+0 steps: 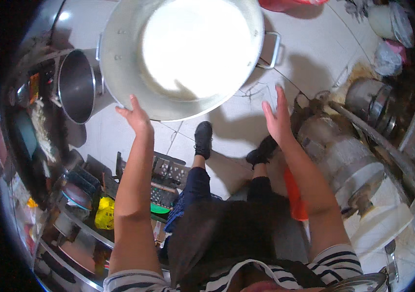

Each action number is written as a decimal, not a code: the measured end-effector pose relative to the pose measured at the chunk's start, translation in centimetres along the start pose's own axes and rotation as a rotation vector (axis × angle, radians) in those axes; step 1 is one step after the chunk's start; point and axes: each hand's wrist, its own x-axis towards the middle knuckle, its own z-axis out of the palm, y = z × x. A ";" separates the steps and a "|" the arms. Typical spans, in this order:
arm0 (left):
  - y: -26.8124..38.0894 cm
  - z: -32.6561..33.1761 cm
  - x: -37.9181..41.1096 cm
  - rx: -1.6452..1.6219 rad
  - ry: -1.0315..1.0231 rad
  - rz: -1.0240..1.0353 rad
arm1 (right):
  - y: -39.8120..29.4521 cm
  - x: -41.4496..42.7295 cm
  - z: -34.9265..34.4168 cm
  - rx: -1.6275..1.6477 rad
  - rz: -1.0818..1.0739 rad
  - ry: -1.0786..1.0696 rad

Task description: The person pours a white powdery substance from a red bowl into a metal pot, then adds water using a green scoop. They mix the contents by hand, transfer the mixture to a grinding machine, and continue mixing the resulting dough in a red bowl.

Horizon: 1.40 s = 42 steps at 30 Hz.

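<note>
A large, wide metal pot [127, 73] with side loop handles stands in front of me. Its inside is glaring white, so I cannot tell whether that is liquid or bare metal. My left hand [138, 118] is at the near-left rim, thumb and fingers spread; whether it grips the rim or only hovers there is unclear. To the right of the pot, my right hand [279, 122] is in the air with its fingers apart and nothing in it. The pot's right handle [276, 51] lies beyond that hand's fingertips.
Left of the pot, a tall metal stockpot [77, 87] lies tilted, its mouth towards me. Metal vessels [353, 164] and a long bar [375, 135] crowd the right side. A dark perforated plastic stool or crate [169, 169] is near my feet. Something red [291, 4] sits at the top.
</note>
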 end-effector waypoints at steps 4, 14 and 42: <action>-0.8 0.1 1.6 0.107 0.035 0.230 | -7.8 5.0 6.6 0.353 0.228 0.262; 1.1 -2.5 15.5 0.539 -0.120 0.576 | -13.6 1.1 20.2 0.345 0.528 0.574; 0.6 -40.6 28.4 1.189 -0.645 0.494 | -11.0 -19.8 15.1 0.658 0.760 -0.322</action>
